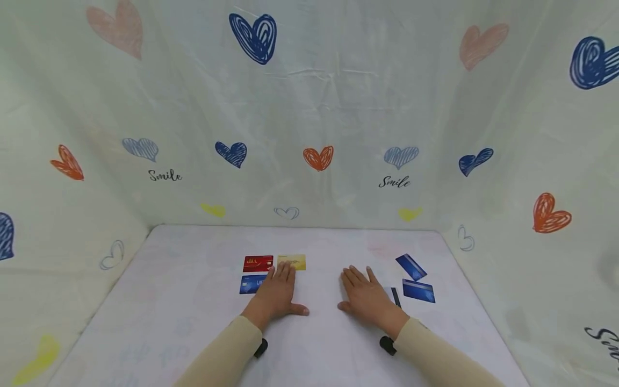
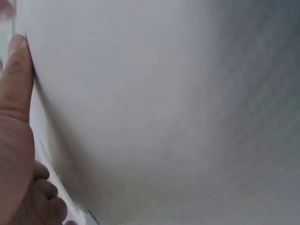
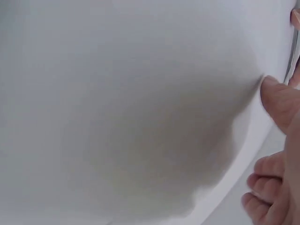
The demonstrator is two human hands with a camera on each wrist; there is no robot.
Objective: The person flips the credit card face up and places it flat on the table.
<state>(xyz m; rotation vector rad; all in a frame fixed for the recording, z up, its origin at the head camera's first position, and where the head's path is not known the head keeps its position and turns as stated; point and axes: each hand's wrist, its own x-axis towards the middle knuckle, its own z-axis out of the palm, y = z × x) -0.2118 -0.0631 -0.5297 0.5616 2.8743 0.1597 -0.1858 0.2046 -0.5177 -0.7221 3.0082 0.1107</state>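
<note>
My left hand [image 1: 276, 296] rests on the white table with fingers straight and thumb spread to the side. Its fingertips overlap the lower edge of a gold card [image 1: 297, 261]. A red VIP card [image 1: 256, 263] lies left of the gold one, and a blue card [image 1: 250, 285], partly hidden by the hand, lies below the red. My right hand [image 1: 366, 300] also lies with straight fingers on the table, holding nothing. Beside its wrist, a pale card with a black stripe [image 1: 396, 296] is partly covered. Both wrist views show mostly pale tabletop with the thumb at one edge.
Right of the right hand lie two more blue striped cards, an upper tilted one [image 1: 411, 267] and a lower one [image 1: 418, 291]. A pale curtain [image 1: 348, 107] with printed hearts surrounds the table [image 1: 193, 333] at the back and sides.
</note>
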